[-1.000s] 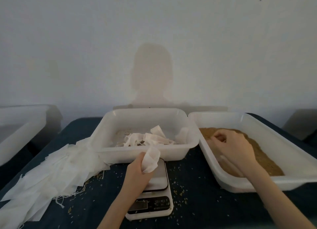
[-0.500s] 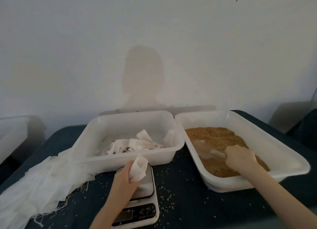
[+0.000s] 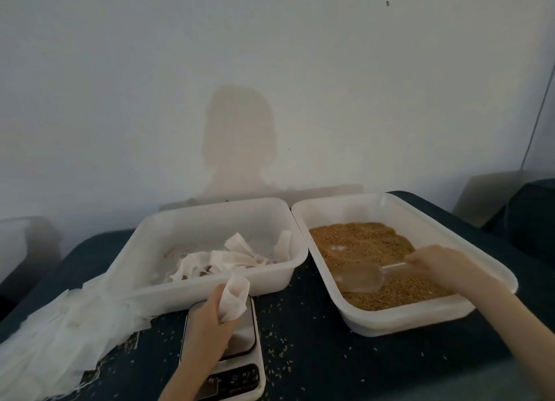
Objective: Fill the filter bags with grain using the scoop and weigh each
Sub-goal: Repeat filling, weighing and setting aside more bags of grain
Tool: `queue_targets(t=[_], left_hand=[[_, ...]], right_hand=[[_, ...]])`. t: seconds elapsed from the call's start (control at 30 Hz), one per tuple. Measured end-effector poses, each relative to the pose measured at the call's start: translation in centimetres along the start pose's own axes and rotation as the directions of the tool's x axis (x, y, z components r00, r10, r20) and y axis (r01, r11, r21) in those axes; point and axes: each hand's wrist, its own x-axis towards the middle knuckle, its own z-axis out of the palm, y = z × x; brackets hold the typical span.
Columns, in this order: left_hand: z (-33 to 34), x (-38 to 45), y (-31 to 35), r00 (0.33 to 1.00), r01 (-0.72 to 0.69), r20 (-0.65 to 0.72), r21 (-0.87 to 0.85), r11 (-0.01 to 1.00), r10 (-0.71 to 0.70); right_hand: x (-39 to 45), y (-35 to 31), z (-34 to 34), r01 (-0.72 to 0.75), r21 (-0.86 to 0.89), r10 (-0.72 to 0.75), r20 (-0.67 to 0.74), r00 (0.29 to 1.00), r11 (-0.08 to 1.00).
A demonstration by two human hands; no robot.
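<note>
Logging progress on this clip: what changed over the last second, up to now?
The right hand, which was buried in the grain with no scoop showing, now grips the clear scoop by its handle, bowl on the grain. Unchanged: the left hand holds an open filter bag above the scale; the bags in the middle tub lie as before.

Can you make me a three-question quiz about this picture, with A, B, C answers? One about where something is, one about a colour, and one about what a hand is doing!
1. Where is the grain?
A. right tub
B. middle tub
C. on the scale

2. What colour is the filter bag in the left hand?
A. blue
B. white
C. brown

3. What is the right hand doing?
A. resting flat
B. pressing the scale
C. holding the scoop

Answers: 1 A, brown grain fills the right tub. 2 B, the bag is white. 3 C, fingers grip the clear scoop's handle.
</note>
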Motion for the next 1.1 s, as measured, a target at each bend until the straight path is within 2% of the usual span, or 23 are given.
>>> queue_targets(t=[0.2, 0.47, 0.6, 0.77, 0.97, 1.1], left_hand=[[-0.1, 0.0, -0.3, 0.999, -0.016, 0.030, 0.031, 0.999, 0.015], [0.0, -0.1, 0.0, 1.000, -0.015, 0.009, 0.092, 0.996, 0.014], [0.3, -0.3, 1.2, 0.999, 0.015, 0.042, 0.130, 0.991, -0.020], [0.0, -0.8, 1.9, 0.989, -0.127, 0.104, 0.202, 0.971, 0.108], [-0.4, -0.9, 2.0, 0.970, -0.235, 0.105, 0.182, 0.955, 0.219], [-0.1, -0.6, 1.5, 0.971, -0.236, 0.116, 0.297, 0.925, 0.211]], right_hand=[[-1.5, 0.9, 0.5, -0.009, 0.346, 0.009, 0.001, 1.000, 0.938], [-3.8, -1.2, -4.0, 0.095, 0.495, -0.027, -0.142, 0.989, 0.864], [-4.5, -3.6, -6.4, 0.210, 0.495, -0.144, -0.169, 0.975, 0.843], [-4.7, -7.0, -7.4, 0.332, 0.452, -0.299, -0.145, 0.943, 0.828], [-4.8, -9.1, -8.0, 0.353, 0.314, -0.317, -0.161, 0.935, 0.881], [-4.9, -9.9, -8.3, 0.384, 0.222, -0.349, -0.182, 0.919, 0.896]])
